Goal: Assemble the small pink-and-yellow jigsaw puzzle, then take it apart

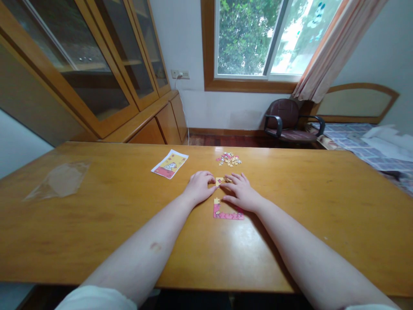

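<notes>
My left hand [200, 187] rests on the table with curled fingers, its thumb and fingertips closed at the left edge of a small group of yellow jigsaw puzzle pieces [219, 181]. From the other side my right hand [241, 191] reaches over these pieces, its fingers stretched and apart; they partly cover the group. Below the hands lies a U-shaped strip of joined pink puzzle pieces [229, 216], with a yellow piece at its upper left end. The right hand's thumb and wrist hide some of the strip's right side.
Beyond the hands is a pile of loose puzzle pieces [229, 159]. A printed picture card [170, 164] lies to the left, and a clear plastic bag [61, 180] farther left. Past the wooden table [129, 206] stand a cabinet [135, 107], an armchair [287, 118] and a bed [355, 133].
</notes>
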Demonstrator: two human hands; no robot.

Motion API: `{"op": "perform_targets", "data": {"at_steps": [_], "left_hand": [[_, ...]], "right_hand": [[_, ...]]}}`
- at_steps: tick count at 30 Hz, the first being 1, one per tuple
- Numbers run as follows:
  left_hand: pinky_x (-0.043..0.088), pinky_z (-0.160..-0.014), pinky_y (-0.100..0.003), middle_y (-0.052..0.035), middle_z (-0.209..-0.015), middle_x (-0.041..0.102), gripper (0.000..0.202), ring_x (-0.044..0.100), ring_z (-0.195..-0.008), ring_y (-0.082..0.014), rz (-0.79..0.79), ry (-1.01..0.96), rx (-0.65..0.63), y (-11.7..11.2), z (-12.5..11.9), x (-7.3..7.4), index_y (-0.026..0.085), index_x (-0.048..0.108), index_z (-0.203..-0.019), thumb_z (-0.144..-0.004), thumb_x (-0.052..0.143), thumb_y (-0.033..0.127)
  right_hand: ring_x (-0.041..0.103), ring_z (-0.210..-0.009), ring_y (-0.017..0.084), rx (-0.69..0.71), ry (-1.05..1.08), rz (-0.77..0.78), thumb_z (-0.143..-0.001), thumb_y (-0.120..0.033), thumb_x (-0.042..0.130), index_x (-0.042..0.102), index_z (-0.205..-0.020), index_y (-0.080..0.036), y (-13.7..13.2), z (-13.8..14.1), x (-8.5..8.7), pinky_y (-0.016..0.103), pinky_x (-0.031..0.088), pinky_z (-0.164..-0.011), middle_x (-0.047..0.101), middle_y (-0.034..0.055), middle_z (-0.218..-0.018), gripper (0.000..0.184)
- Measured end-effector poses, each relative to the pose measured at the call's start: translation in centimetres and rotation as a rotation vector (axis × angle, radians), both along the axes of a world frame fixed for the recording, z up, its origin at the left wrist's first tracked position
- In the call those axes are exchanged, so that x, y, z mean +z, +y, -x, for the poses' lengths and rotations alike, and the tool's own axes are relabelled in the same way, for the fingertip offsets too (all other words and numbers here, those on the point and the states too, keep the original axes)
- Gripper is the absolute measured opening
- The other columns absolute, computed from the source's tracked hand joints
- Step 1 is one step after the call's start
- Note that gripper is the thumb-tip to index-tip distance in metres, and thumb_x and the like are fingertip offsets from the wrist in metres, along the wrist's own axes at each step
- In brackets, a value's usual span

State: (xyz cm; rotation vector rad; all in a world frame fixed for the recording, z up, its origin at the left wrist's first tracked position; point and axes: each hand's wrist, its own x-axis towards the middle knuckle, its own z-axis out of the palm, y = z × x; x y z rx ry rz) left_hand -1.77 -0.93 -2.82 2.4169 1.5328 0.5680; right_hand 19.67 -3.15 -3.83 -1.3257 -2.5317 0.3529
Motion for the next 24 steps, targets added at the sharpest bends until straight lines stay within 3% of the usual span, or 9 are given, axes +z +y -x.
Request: {"op": "perform_targets", "data": {"at_steps": [8,16,24], "left_hand": [[0.043,-0.094,-0.038,-0.0031,-0.105,0.067,0.015,0.057,-0.102,-0.0221,-0.038,0.001,-0.021,0.0,0.1,-0.1,0.025,0.071,-0.086,-0.082,0.058,0.032],[0.045,-0.091,-0.041,-0.0059,-0.109,0.067,0.030,0.058,-0.102,-0.0267,-0.047,0.089,0.270,1.3,1.7,-0.3,0.023,0.069,-0.102,-0.083,0.047,0.016],[0.042,-0.096,-0.045,-0.0079,-0.119,0.063,0.034,0.054,-0.111,-0.0289,-0.013,0.114,0.234,1.9,1.8,-1.3,0.026,0.066,-0.116,-0.089,0.046,0.033]], "right_hand": [[0.023,-0.139,0.039,-0.001,-0.038,-0.008,-0.083,-0.064,0.054,0.052,-0.135,-0.033,-0.3,0.2,0.1,0.066,0.011,-0.110,0.036,0.0118,-0.150,0.060],[0.033,-0.135,0.033,-0.094,0.048,-0.029,-0.088,-0.052,0.054,0.056,-0.130,-0.024,0.3,-0.5,0.0,0.062,0.016,-0.111,0.045,0.0128,-0.144,0.050],[0.040,-0.131,0.030,-0.114,0.126,-0.046,-0.088,-0.047,0.055,0.058,-0.126,-0.021,0.5,-0.6,-0.2,0.059,0.018,-0.111,0.050,0.0139,-0.139,0.045]]}}
